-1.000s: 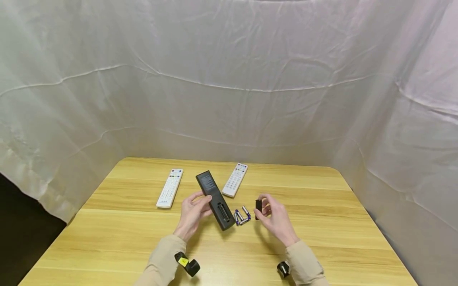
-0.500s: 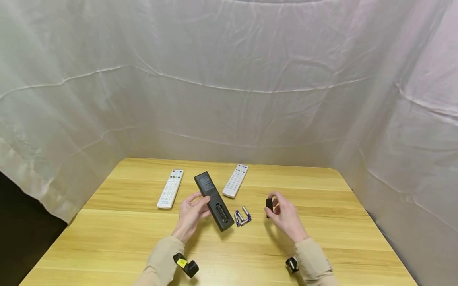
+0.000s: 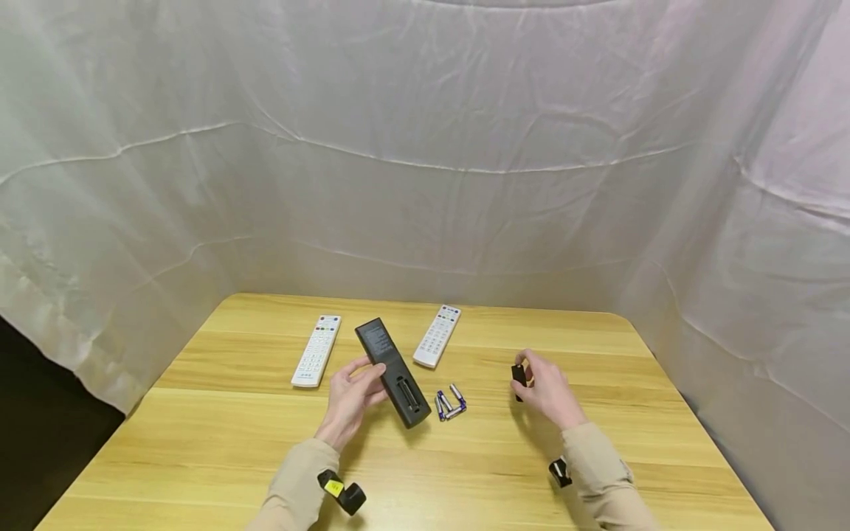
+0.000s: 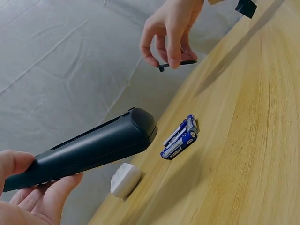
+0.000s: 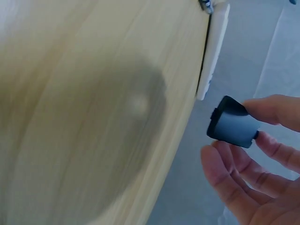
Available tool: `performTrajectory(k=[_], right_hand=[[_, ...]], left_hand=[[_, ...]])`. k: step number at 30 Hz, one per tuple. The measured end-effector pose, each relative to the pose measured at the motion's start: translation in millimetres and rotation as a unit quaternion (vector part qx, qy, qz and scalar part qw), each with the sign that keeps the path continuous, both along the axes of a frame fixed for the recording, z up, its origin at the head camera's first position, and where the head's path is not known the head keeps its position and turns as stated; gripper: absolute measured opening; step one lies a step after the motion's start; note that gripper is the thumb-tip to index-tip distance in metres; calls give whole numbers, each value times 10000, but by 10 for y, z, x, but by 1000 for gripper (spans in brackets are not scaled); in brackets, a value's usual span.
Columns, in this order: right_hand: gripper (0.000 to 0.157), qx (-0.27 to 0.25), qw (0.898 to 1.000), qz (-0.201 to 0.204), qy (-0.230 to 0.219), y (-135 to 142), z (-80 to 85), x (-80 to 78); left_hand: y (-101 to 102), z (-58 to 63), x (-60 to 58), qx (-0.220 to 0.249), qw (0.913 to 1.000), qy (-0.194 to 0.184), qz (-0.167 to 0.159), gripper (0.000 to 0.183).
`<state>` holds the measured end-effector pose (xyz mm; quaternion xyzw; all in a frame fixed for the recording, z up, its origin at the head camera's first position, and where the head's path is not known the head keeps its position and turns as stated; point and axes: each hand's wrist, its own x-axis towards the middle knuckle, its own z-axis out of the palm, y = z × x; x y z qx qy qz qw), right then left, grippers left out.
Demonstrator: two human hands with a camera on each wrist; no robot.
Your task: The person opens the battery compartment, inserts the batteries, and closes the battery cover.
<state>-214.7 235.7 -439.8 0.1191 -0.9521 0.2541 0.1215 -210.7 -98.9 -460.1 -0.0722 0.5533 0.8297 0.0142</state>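
A black remote control (image 3: 393, 369) is held by my left hand (image 3: 348, 402), thumb on its back and fingers beneath. Its back faces up, and the battery compartment (image 3: 408, 394) lies uncovered. In the left wrist view the remote (image 4: 93, 145) hangs above the table. My right hand (image 3: 547, 391) pinches a small black battery cover (image 3: 519, 382) between thumb and fingers, off to the right. The right wrist view shows the cover (image 5: 234, 123) held in the air. Several blue and silver batteries (image 3: 450, 403) lie in a cluster on the table between the hands.
Two white remote controls lie face up farther back: one remote (image 3: 316, 351) on the left, another remote (image 3: 437, 336) near the middle. The wooden table (image 3: 232, 457) is enclosed by pale hanging cloth (image 3: 425, 221) at the back and sides.
My right hand has moved right with the battery cover, away from the batteries. The left hand and black remote have shifted slightly left. The batteries and white remotes stay in place.
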Motion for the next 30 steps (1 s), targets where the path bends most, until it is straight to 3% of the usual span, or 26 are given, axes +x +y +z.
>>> performTrajectory(k=[17,30], right_hand=[[28,467,9882,-21,-1461,51,-50,-168],[23,600,9778,61,-2008,11,-46,-186]], left_hand=[[-35,18,23,82,9999,70,-49,47],[-40,12,45,-14,10000,-35,-36,47]])
